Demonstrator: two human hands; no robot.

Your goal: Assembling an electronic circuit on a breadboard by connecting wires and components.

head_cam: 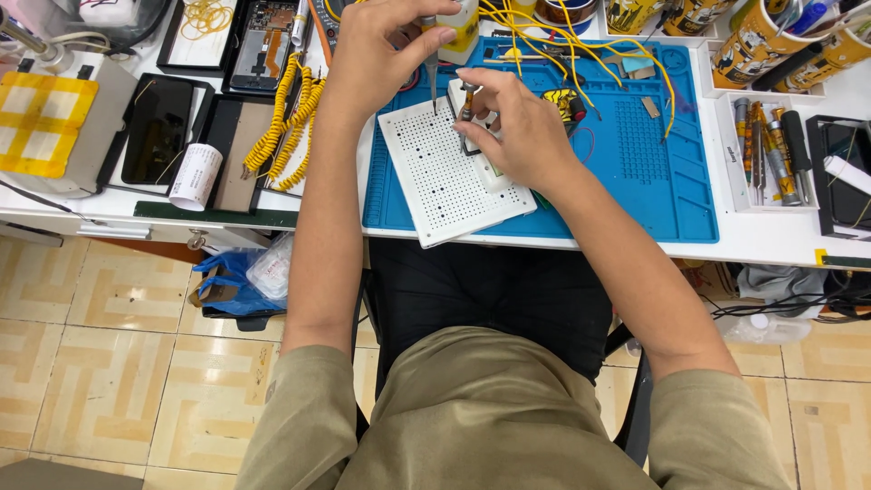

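Your left hand (381, 50) was up over the back of the blue mat (635, 172), grip pinched narrow around a thin pen-like tool (433, 77) whose tip pointed down at the top edge of the white perforated board (445, 177). Your right hand (513, 127) sat on the board's right side, fingers curled narrow around a small orange-tipped piece (467, 98) held upright, and the palm covered a small white part (490, 172) lying against the board; can't tell what that part was, mostly hidden. The board lay tilted across the near-left corner of the mat, its corner overhanging the front edge of the table (771, 245). As for progress: my read is you were mid-step, both hands engaged at the same spot near the board's top right corner, nothing set down. The board's holes looked bare apart from that corner, so most of the work seemed left. Yellow wires (562, 36) trailed across the mat behind your hands. Left of the board: coiled yellow cable (286, 118), a dark phone (156, 127) in a tray, an opened phone (261, 45) further back, and a paper roll (195, 177). Right of the mat, a white tray of screwdrivers (771, 150) sat untouched.
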